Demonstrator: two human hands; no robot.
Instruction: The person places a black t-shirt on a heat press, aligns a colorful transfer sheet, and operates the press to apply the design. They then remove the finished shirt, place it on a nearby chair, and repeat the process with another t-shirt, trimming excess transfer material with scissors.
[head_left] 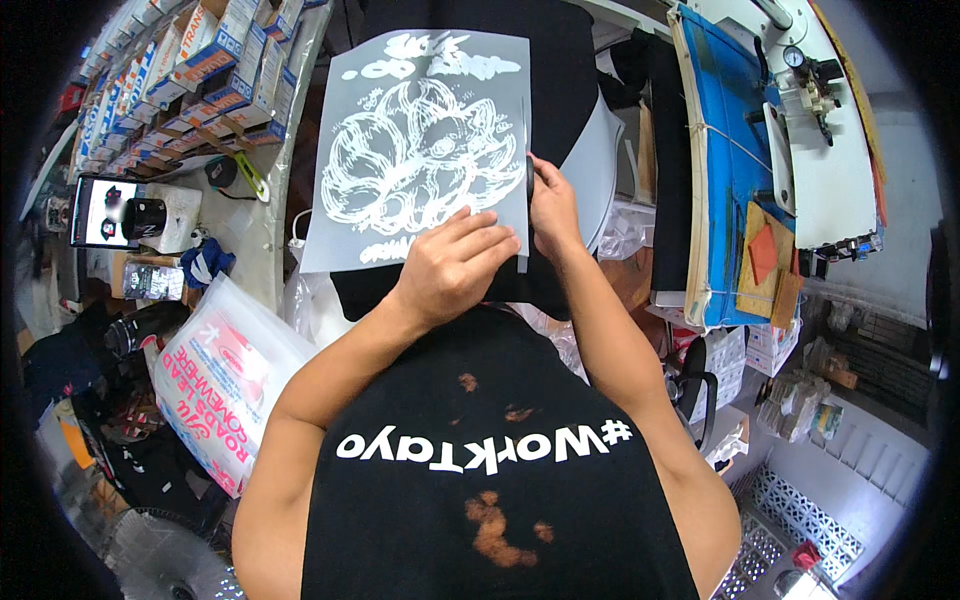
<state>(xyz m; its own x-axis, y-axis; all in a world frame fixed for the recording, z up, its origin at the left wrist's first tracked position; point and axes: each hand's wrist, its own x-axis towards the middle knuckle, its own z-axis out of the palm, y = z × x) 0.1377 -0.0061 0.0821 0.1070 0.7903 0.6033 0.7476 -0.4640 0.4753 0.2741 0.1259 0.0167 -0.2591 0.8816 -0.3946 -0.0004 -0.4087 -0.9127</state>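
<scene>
A translucent grey transfer film [420, 90] with a white drawn design lies on a black garment [560, 80] spread over a press plate. My left hand [455, 265] rests palm down on the film's lower edge, pinning it to the cloth. My right hand [552, 205] is at the film's right edge, closed on a small dark tool [528, 178] whose kind I cannot make out. A narrow strip of film [522, 240] runs along that right edge, beside the tool. My black shirt fills the lower middle of the view.
Stacked cardboard boxes [190, 70] line the upper left. A lit screen [100, 212] stands at the left, and a printed plastic bag [225, 385] lies below it. At the right are a blue padded board [730, 150] and a white machine with a gauge [815, 90]. A fan [160, 555] sits lower left.
</scene>
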